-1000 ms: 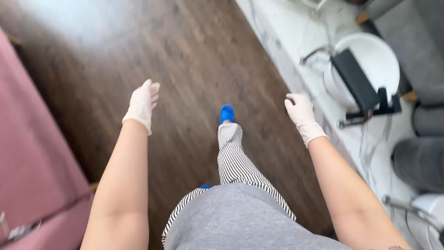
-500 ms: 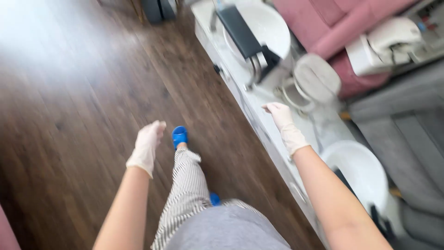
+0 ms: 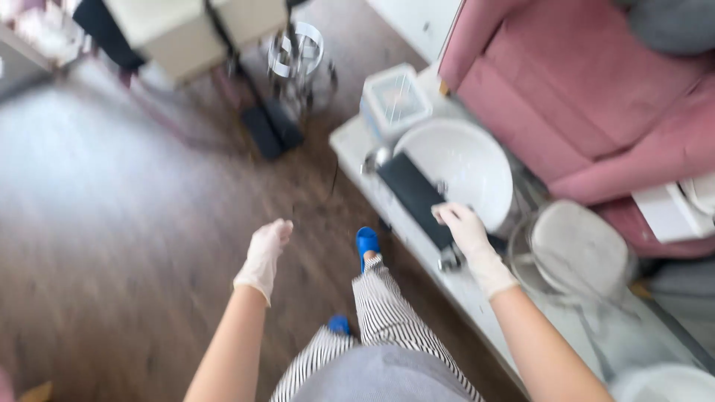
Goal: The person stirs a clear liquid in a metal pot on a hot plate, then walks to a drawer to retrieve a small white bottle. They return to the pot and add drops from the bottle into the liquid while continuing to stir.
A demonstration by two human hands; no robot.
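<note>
Two gloved hands show over a dark wood floor, which fills most of the head view and is smeared by blur. Next in size is the pink padded chair at the upper right, and in front of it a pale marbled platform running along its foot. Set in that platform is a round white basin, with a black flat rest lying across its near edge. Just beyond the basin stands a clear lidded plastic box, and to the basin's right a grey round cushion-like pad. The person's striped trouser leg ends in a blue slipper on the floor beside the platform.

The right hand sits over the near end of the black rest, at the basin's front rim, fingers curled downward; the blur hides whether it actually grips the rest or only touches it. The left hand hangs in the air above the floor, well apart from the basin, fingers loosely together and holding nothing.
</note>
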